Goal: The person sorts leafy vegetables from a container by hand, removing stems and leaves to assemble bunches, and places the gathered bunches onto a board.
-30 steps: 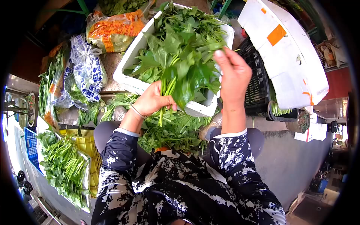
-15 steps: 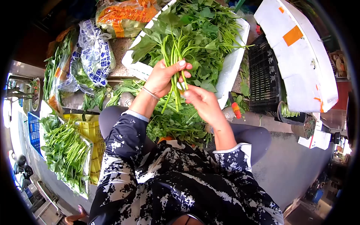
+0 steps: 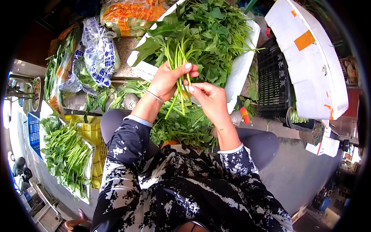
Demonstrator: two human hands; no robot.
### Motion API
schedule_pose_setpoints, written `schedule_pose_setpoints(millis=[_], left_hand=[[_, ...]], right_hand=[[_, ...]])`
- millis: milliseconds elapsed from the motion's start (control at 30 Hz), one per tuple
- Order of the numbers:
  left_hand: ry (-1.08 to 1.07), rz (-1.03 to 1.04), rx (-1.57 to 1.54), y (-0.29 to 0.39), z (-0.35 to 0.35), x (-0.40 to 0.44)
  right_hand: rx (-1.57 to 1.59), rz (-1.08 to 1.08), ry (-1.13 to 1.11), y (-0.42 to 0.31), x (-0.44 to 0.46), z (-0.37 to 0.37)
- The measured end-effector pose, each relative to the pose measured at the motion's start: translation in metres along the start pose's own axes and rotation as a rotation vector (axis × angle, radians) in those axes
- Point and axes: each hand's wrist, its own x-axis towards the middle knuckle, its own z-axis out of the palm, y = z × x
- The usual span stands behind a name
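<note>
A bunch of leafy green stems [image 3: 178, 58] is gripped in my left hand [image 3: 164, 82], its leaves pointing away and its stem ends hanging toward me. My right hand [image 3: 211, 101] pinches at the stems on the bunch's right side, thumb and index finger together. Beyond both hands a white foam box [image 3: 244, 60] holds a heap of similar leafy greens [image 3: 216, 34]. More loose greens [image 3: 181, 129] lie below my hands, between my legs.
A black crate [image 3: 273, 83] and a white foam panel [image 3: 309, 58] stand on the right, near a red-orange handle [image 3: 244, 115]. Bagged vegetables [image 3: 99, 52] lie at upper left. Greens on a tray [image 3: 69, 152] rest by a yellow crate [image 3: 98, 135]. A person's foot [image 3: 77, 221] shows lower left.
My right hand has come down from the leaves to the stems. My left hand still holds the bunch, now with its stems more exposed. The view has shifted slightly.
</note>
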Motion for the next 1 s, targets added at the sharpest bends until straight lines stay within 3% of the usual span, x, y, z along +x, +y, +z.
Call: schedule_pose_setpoints(millis=[100, 233, 300, 367, 433, 533, 600, 633, 700, 733, 800, 967, 1000], left_hand=[[0.044, 0.014, 0.001, 0.001, 0.002, -0.001], [0.288, 0.088, -0.158, 0.000, -0.012, 0.003], [0.342, 0.179, -0.119, -0.002, -0.019, 0.005], [0.369, 0.183, -0.119, -0.003, -0.016, 0.003], [0.310, -0.006, -0.119, -0.004, -0.015, 0.001], [0.257, -0.011, -0.173, -0.002, -0.016, -0.001], [0.304, 0.113, -0.158, 0.004, -0.026, 0.001], [0.352, 0.197, -0.117, 0.010, -0.025, -0.002], [0.372, 0.339, -0.081, 0.021, -0.025, -0.003], [0.402, 0.395, -0.058, 0.024, -0.025, -0.003], [0.416, 0.383, -0.092, 0.030, -0.025, -0.003], [0.479, 0.172, -0.257, 0.024, -0.048, 0.004], [0.498, 0.187, -0.242, 0.026, -0.046, 0.002]], right_hand=[[0.133, 0.012, 0.026, 0.001, 0.005, 0.000], [0.456, -0.044, 0.395, -0.006, 0.014, -0.021], [0.382, -0.043, 0.425, -0.003, 0.020, -0.027], [0.203, 0.037, 0.302, -0.002, 0.021, -0.020], [0.151, 0.047, 0.189, 0.006, 0.021, 0.004], [0.158, -0.038, -0.012, 0.020, 0.024, 0.028], [0.153, 0.252, 0.018, 0.012, 0.034, 0.025], [0.052, 0.106, 0.146, 0.023, 0.047, 0.022], [-0.375, 0.065, 0.307, 0.047, 0.081, 0.006], [-0.375, 0.062, 0.310, 0.054, 0.096, 0.002], [-0.957, 0.234, 0.356, 0.065, 0.117, -0.004], [-0.904, 0.423, 0.274, 0.080, 0.127, -0.019], [-0.557, 0.362, 0.417, 0.075, 0.118, -0.020]])
